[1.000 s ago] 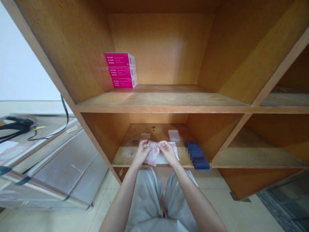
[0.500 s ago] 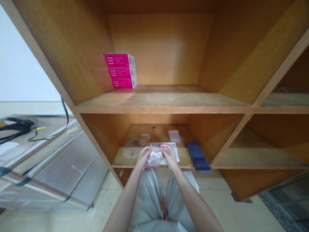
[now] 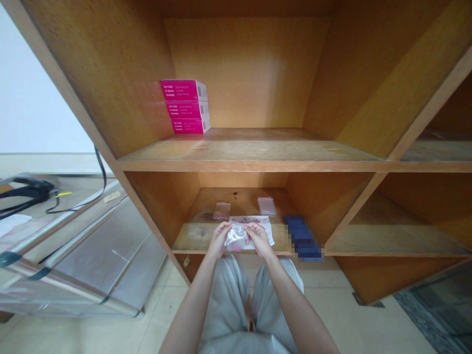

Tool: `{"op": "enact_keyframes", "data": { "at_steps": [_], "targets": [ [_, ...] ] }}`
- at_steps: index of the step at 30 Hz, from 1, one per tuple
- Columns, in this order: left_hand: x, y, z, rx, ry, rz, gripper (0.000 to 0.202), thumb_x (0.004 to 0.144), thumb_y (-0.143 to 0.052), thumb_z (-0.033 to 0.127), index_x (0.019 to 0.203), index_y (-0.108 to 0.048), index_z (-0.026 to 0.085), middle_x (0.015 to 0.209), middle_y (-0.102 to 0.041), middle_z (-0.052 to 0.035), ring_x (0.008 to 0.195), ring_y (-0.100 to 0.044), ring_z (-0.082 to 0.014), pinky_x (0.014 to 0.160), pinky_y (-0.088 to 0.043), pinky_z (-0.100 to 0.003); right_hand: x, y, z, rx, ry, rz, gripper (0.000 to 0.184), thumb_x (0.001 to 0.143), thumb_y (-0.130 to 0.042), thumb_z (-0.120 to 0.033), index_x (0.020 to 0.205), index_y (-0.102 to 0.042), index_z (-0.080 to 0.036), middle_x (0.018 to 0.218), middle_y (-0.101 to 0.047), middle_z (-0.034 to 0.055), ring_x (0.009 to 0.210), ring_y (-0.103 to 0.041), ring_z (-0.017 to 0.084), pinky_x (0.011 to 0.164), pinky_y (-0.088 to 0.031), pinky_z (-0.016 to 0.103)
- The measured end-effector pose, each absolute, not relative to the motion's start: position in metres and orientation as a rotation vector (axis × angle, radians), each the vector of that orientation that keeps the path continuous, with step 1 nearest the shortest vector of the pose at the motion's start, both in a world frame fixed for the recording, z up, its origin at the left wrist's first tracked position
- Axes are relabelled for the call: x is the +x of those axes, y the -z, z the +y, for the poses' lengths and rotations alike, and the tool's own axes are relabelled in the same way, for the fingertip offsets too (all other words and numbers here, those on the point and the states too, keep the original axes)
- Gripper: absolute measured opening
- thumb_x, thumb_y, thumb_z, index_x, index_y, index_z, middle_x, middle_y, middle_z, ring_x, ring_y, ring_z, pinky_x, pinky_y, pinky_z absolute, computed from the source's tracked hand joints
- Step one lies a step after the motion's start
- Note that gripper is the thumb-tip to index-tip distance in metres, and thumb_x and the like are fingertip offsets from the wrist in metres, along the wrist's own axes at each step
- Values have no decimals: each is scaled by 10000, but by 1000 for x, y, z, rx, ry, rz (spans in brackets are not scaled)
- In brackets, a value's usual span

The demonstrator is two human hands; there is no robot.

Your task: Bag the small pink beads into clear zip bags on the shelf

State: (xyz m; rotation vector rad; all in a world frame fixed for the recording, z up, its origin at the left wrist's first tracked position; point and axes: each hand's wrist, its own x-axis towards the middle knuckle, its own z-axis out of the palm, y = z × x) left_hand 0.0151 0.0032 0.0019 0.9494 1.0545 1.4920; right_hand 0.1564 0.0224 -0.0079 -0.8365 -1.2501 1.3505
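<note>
Left hand [image 3: 220, 240] and right hand [image 3: 259, 239], fingers narrow, pinch a clear plastic bag [image 3: 236, 237] above a white sheet [image 3: 264, 227].

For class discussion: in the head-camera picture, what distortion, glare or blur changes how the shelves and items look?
Head view: the wide lens makes the wooden shelf unit splay outward toward the edges; glare glints on the clear plastic bag; a pixelated patch obscures the dark blue item beside it.

Clear plastic bag [image 3: 236, 236] crumpled, pink bits [image 3: 237, 248] inside, perhaps small tablets.
</note>
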Motion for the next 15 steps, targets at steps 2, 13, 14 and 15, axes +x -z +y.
{"op": "enact_keyframes", "data": {
  "at_steps": [2,13,14,15],
  "targets": [
    [16,-2,3,936,-1508,1063,238,619,-637,372,691,-537,168,644,-552,24,597,-519,-106,578,-408,-206,157,8,22,-827,-1349,-1262,292,706,-571,-449,618,-500,-180,473,-467,-48,417,-406,81,436,-324,210],
    [16,-4,2,1024,-1369,1007,235,634,-643,356,699,-554,148,615,-544,17,501,-479,-81,468,-365,-179,159,5,20,-800,-1377,-1262,292,720,-557,-417,572,-469,-181,425,-435,-62,385,-368,73,421,-273,209],
    [16,-5,2,1052,-1340,1027,242,638,-642,363,709,-559,146,602,-544,18,485,-471,-79,458,-355,-179,158,5,20,-813,-1377,-1261,293,714,-560,-424,574,-471,-182,419,-432,-62,381,-365,74,416,-272,209],
    [16,-5,1,1078,-1309,1048,250,642,-640,371,718,-564,145,583,-540,21,464,-459,-77,447,-344,-179,158,5,20,-823,-1377,-1258,290,708,-564,-427,579,-473,-184,414,-430,-63,377,-363,74,412,-271,209]
  ]
}}
